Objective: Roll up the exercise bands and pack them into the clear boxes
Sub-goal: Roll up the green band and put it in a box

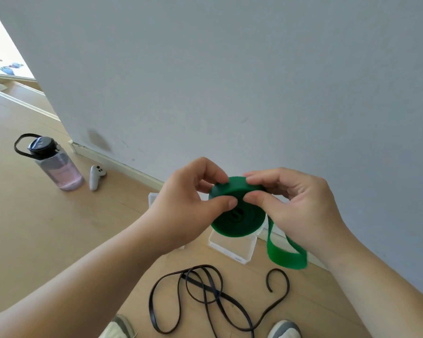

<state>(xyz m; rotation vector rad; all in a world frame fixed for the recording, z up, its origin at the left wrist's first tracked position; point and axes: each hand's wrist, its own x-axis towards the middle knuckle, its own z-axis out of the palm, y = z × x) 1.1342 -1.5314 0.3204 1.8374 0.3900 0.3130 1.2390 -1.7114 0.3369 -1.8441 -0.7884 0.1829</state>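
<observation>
Pinching one green band — left hand, right hand — two clear boxes.

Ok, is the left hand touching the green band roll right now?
Touching. The head view shows the left hand pinching the green band roll: thumb on its face, fingertips over its top edge.

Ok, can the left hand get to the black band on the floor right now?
Probably not yet: the left hand and right hand both pinch the green roll. Nothing blocks the black band below, though.
</observation>
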